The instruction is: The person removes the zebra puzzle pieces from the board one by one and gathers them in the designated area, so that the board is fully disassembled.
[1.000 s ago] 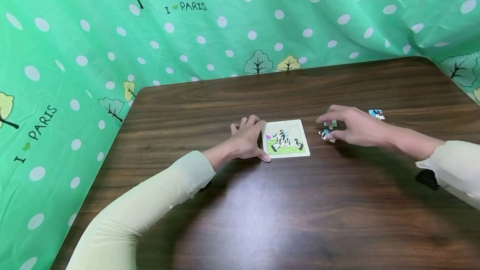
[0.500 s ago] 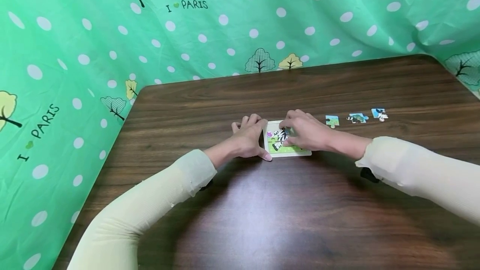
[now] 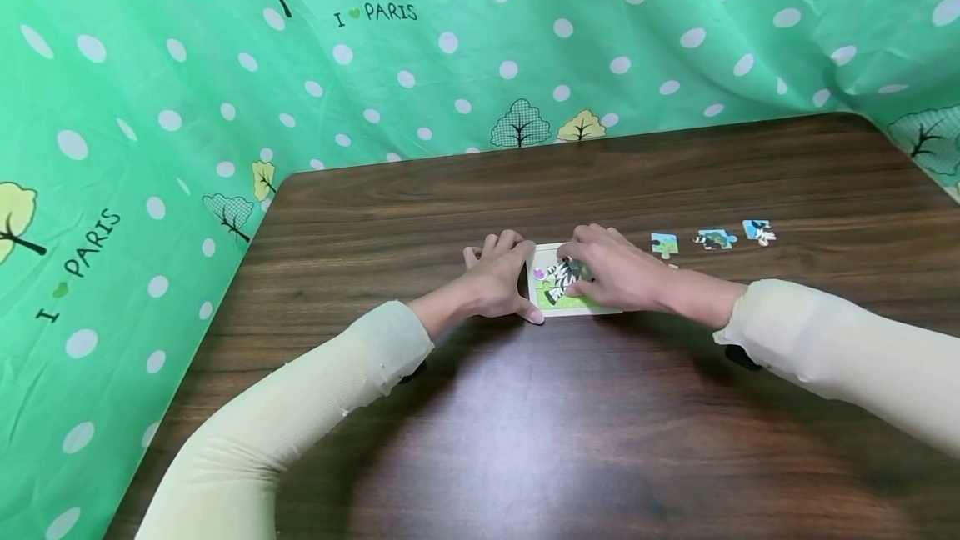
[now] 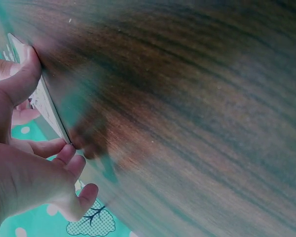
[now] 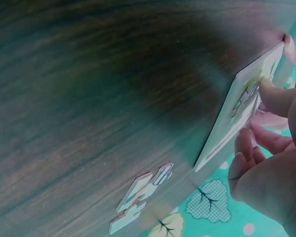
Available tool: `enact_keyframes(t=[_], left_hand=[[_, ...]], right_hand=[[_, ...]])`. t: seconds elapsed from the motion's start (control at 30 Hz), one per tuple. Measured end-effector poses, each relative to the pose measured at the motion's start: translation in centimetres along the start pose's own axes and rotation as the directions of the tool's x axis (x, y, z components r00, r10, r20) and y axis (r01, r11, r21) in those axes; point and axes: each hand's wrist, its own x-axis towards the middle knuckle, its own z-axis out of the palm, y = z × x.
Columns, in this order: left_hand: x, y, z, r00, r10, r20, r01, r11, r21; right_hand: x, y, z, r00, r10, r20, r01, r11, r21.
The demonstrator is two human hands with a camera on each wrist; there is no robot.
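A small square puzzle board with a pale rim and a zebra picture lies flat on the table. My left hand grips its left side, the thumb at the near corner and a finger at the far one. Over the picture, my right hand pinches a striped puzzle piece between thumb and fingers, low against the board. That hand covers the board's right part. In the right wrist view the thumb touches the picture, and the piece is mostly hidden.
To the right of the board lie loose pieces: a green-and-blue piece, a darker piece and a blue-and-white piece. A small bit of another shows behind the right wrist. A green dotted curtain hangs behind the brown table.
My right hand has moved left from the loose pieces to the board, bringing the striped puzzle piece with it. The left hand has stayed at the board's left side.
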Motion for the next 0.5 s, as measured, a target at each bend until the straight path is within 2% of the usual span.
enact_keyframes(t=[0.2,0.37,0.5], left_hand=[[0.05,-0.07,0.12,1.000,0.004,-0.008,-0.004,1.000,-0.009],[0.11,-0.08,0.17,1.000,0.006,-0.009,-0.006,1.000,-0.011],[0.13,-0.05,0.18,1.000,0.001,-0.009,-0.001,1.000,-0.011]], right_hand=[[-0.35,0.25,-0.09,0.996,-0.081,-0.032,0.081,0.997,-0.007],[-0.54,0.58,-0.22,0.997,-0.063,-0.044,0.066,0.995,0.069],[-0.77,0.79,-0.51,0.997,-0.051,-0.063,0.056,0.994,0.089]])
